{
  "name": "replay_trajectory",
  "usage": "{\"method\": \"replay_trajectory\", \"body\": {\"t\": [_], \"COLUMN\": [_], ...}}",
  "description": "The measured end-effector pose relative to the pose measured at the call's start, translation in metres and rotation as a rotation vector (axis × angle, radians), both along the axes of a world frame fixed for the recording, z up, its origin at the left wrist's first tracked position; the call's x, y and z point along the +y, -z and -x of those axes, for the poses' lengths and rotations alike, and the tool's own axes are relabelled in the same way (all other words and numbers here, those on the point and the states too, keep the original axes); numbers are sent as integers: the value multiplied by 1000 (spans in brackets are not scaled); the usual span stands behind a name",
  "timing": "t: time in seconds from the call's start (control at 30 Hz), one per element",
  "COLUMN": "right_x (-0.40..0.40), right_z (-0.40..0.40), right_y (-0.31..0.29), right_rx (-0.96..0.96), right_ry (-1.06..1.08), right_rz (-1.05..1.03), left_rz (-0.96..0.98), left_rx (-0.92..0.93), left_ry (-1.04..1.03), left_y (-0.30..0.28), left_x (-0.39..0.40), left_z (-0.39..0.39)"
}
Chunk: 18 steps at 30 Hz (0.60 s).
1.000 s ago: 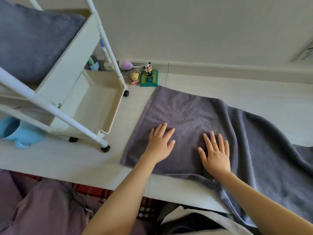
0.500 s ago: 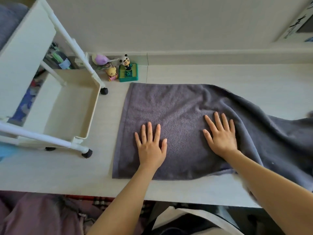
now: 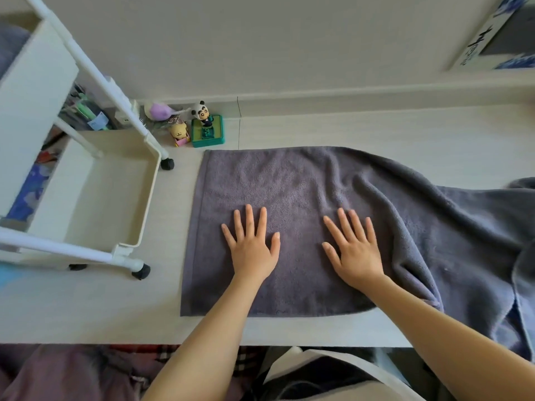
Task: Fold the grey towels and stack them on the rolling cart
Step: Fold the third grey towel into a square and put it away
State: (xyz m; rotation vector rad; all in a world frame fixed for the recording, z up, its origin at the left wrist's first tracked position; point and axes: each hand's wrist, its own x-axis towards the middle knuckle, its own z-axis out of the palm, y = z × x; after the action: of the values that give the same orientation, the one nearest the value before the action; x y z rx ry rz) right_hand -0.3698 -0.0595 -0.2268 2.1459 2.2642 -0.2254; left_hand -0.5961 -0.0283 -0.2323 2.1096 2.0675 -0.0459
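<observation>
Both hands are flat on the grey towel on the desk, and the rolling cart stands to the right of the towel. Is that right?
Not quite. The head view shows the rolling cart to the left of the grey towel, not the right. The rest holds: the left hand and the right hand lie flat, fingers straight, on the towel, which is spread on the desk.

head view, single: worn camera looked steeply down and forward over the desk (image 3: 376,131), close above both forearms, wall at top, wide-angle bend at edges.
</observation>
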Motion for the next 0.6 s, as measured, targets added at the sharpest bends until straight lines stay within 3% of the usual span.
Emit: {"method": "replay_trajectory", "body": {"t": [0.27, 0.6], "right_x": [4, -27], "right_z": [-22, -33], "right_y": [-1, -35], "right_rx": [64, 203], "right_ry": [154, 229], "right_rz": [37, -124], "left_rz": [71, 115], "left_rx": [40, -142], "left_ry": [-25, 118], "left_y": [-5, -37], "left_x": [0, 11], "left_z": [-4, -60]}}
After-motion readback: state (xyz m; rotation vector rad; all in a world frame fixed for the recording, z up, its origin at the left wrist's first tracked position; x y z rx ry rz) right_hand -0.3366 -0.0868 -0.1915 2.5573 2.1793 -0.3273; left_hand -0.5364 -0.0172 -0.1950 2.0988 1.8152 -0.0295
